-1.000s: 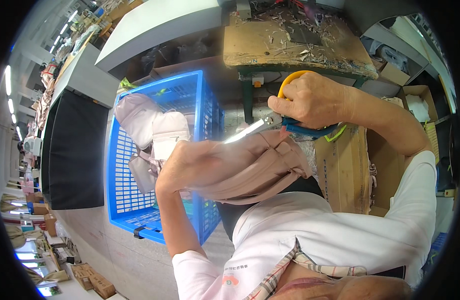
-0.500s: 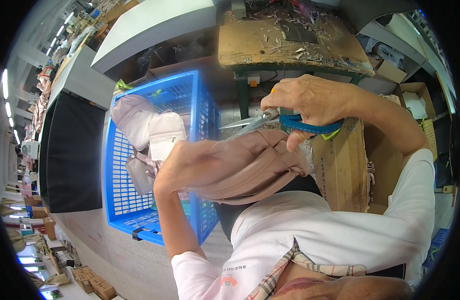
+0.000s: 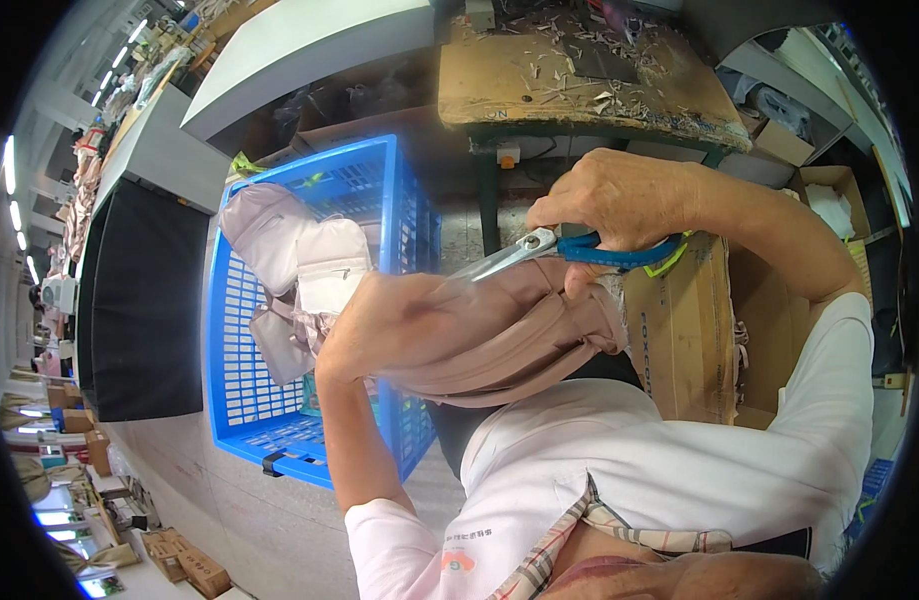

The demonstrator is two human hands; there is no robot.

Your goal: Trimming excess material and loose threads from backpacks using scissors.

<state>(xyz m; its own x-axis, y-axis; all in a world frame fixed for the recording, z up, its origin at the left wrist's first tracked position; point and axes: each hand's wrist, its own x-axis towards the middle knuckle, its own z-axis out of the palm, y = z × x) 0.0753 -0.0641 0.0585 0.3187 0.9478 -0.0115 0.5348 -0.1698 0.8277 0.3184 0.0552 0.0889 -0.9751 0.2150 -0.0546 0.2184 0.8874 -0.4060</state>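
Observation:
My left hand (image 3: 389,315) grips a dusty-pink fabric item (image 3: 509,355) with strap-like folds, held in front of my body. My right hand (image 3: 624,200) holds large scissors (image 3: 604,250) with a blue handle showing; the blades point left over the top of the fabric, near my left hand. Whether the blade tips touch the fabric I cannot tell. Just left of my hands, pale pink bags or pouches (image 3: 264,230) lie in a blue plastic crate (image 3: 229,380).
A worn wooden table (image 3: 519,80) strewn with scraps stands ahead. Cardboard boxes (image 3: 679,340) are at the right. A white shelf unit (image 3: 299,50) and a black panel (image 3: 144,300) are at the left, with cluttered workbenches beyond.
Since a second ago, my right hand has turned the scissors, hiding the yellow handle and showing the blue one. The blades have shifted slightly. My left hand and the fabric have barely moved.

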